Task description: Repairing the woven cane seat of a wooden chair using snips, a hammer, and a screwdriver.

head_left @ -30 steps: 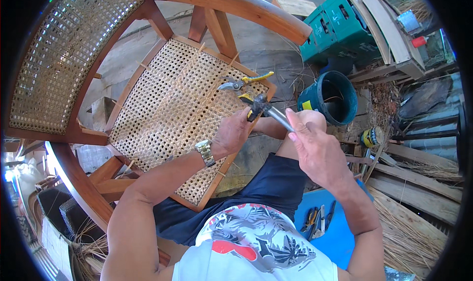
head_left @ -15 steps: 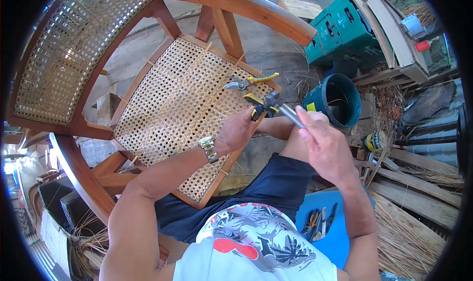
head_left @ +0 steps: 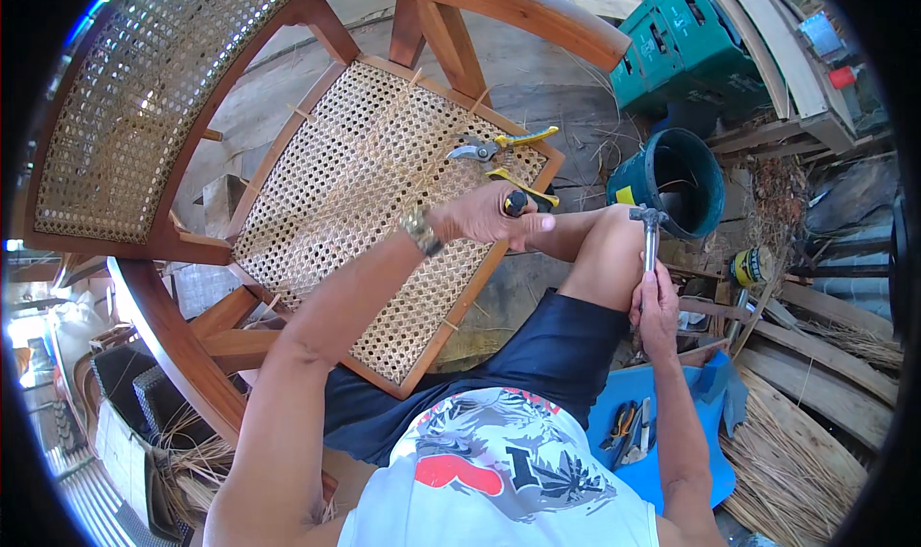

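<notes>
My left hand (head_left: pixel 480 215) is closed around a black-and-yellow handled tool (head_left: pixel 516 202) above the right edge of the seat. Only the handle's end shows; the rest is hidden by the hand. My right hand (head_left: pixel 656 315) grips a hammer (head_left: pixel 650 245) by its shaft, head up, beside my right knee and apart from the chair. The wooden chair's woven cane seat (head_left: pixel 355 192) lies before me, with small pegs of cane sticking out along its frame. Pruning shears (head_left: pixel 477 152) with yellow handles rest on the seat beyond my left hand.
The cane backrest (head_left: pixel 144 96) and curved armrest (head_left: pixel 480 5) surround the seat. At the right stand a green bucket (head_left: pixel 624 178), green crates (head_left: pixel 686 43) and a tin (head_left: pixel 746 266). Hand tools (head_left: pixel 628 430) lie on a blue surface (head_left: pixel 595 408); cane strips (head_left: pixel 796 470) lie beyond.
My right hand has swung the hammer away from the tool in my left hand, down and right beside my knee. The left hand has turned, its tool's handle end now facing up.
</notes>
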### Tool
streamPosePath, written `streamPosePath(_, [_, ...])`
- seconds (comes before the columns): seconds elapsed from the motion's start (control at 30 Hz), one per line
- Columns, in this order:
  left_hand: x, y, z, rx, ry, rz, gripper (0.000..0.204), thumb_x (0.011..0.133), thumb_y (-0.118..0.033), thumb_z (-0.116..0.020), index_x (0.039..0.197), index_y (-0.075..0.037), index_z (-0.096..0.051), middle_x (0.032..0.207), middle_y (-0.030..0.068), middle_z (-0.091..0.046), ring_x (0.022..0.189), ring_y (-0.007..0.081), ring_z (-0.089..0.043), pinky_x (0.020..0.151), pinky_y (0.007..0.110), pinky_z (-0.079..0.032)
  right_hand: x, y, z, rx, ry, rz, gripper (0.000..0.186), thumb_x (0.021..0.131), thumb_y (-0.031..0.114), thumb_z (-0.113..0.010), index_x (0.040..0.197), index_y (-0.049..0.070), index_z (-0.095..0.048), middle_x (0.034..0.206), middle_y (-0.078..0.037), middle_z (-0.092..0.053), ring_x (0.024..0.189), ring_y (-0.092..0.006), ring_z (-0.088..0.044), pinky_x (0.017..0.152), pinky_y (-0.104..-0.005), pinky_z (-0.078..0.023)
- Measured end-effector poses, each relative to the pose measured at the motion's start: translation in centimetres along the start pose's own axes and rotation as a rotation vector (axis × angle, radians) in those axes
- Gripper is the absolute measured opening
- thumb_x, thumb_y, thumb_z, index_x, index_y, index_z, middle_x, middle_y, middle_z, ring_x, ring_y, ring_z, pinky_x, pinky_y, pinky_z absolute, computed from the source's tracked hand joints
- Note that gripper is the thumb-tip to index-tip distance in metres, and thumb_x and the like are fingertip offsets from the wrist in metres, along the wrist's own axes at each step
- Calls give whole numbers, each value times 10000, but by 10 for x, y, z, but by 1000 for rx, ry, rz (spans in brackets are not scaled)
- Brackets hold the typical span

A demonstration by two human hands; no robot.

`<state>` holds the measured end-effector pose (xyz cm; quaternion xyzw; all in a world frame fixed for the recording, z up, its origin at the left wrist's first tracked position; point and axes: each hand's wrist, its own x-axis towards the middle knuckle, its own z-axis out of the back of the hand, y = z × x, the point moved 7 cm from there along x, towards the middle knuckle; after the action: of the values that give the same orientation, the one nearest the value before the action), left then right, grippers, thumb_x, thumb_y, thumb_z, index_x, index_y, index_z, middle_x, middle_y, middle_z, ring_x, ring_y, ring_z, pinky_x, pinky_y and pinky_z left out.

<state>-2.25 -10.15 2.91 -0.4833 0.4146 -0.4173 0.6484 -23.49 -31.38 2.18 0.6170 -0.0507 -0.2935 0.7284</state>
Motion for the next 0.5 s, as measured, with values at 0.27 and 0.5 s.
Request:
streamPosePath(0.27, [-4, 8, -18, -155, -987, -19, 465, 1020, -329, -659, 678, -33, -549, 598, -8, -410, 583, 78, -361, 510, 314, -326, 4, -6, 11, -13, -46, 24, 382, 1123, 228, -392, 1461, 86, -501, 667, 51, -432, 515, -23, -366, 440, -191, -307])
streamPosePath(0.5, [-3, 10, 2, -61, -254, 5, 503, 1011, -371, -663, 650, -56, -511, 595, -55, -361, 578, 56, -340, 521, 293, -319, 8, -13, 9, -13, -33, 67, 394, 1128, 248, -378, 1461, 74, -498, 660, 39, -440, 509, -25, -382, 434, -192, -341])
